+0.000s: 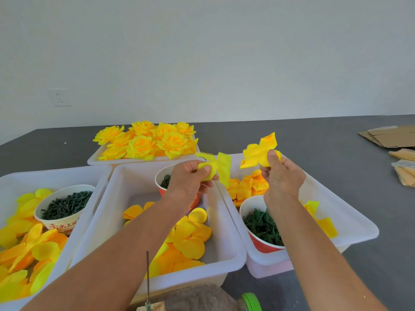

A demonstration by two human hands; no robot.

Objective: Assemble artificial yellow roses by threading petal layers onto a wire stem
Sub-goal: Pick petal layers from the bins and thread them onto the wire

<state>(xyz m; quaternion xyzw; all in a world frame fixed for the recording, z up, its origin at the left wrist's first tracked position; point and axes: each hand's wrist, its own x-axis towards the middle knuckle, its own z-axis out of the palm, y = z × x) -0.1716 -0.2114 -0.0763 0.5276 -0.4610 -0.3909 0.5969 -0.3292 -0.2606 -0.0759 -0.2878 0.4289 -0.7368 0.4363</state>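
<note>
head view: each hand pinches yellow petals (258, 151).

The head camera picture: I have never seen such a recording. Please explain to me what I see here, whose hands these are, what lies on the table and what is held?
There is no machine. A person wears one camera on the head, looking forward and down at their own bare arms. The left hand pinches a small bunch of yellow petal pieces. The right hand pinches a larger yellow petal layer. On the dark table stand white trays with loose yellow petals and paper cups of dark green parts. A farther tray holds finished yellow roses. A thin upright wire stem stands near the bottom edge. Flattened cardboard lies at the right.
</note>
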